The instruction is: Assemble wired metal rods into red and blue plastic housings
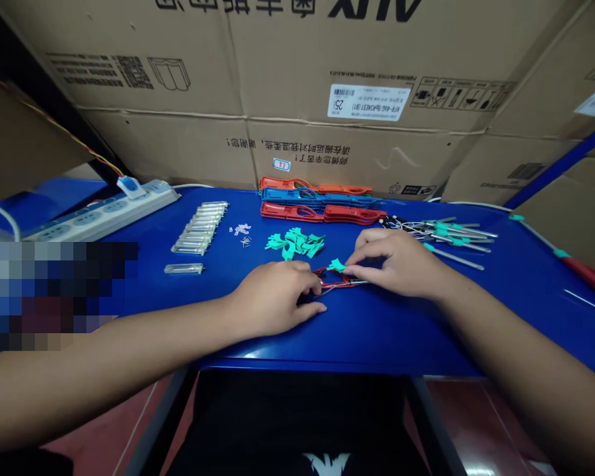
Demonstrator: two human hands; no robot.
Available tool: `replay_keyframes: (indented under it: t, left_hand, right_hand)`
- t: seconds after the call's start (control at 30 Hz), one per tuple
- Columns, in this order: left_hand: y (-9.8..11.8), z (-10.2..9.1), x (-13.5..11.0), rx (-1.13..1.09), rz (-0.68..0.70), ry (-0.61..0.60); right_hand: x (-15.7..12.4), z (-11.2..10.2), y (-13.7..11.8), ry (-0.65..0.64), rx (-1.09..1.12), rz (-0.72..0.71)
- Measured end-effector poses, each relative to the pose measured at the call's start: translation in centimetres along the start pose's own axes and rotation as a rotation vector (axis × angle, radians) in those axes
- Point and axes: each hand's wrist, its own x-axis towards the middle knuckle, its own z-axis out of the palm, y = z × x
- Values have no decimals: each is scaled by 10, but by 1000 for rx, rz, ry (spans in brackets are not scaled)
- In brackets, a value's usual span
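Note:
My left hand rests on the blue table with its fingers closed on one end of a small red plastic handle piece. My right hand pinches a small green plastic part against the top of that red piece. A thin metal pin sticks out of the red piece under my right fingers. A loose heap of green plastic parts lies just behind my hands.
Red and blue plastic handles are stacked at the back. Green-tipped metal rods lie to the right, clear tubes and tiny white bits to the left. A power strip sits far left. Cardboard boxes wall the back.

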Motion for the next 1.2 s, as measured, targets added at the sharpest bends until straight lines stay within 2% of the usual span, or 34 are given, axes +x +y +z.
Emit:
replay_keyframes:
  t: [0.2, 0.53, 0.73, 0.83, 0.93, 1.0, 1.1, 1.2]
  left_hand:
    - [4, 7, 2, 54, -9, 24]
    - [5, 11, 0, 5, 151, 40]
    - [6, 9, 0, 10, 269, -34]
    - [-5, -5, 4, -42, 309, -30]
    - [-26, -21, 9, -36, 272, 62]
    - [-38, -27, 12, -23, 276, 76]
    - [-46, -25, 15, -48, 295, 12]
    - [-44, -16, 17, -62, 266, 4]
  right_hand:
    - [2, 6, -5, -109, -32, 6]
    - [0, 8, -6, -96, -26, 6]
    - [2, 13, -9, -128, -23, 16]
    - [3, 12, -10, -141, -46, 23]
    - [2, 12, -10, -133, -57, 15]
    - [1, 13, -9, -126, -53, 4]
    - [0, 14, -9, -130, -54, 3]
    - [0, 14, -9, -133, -51, 1]
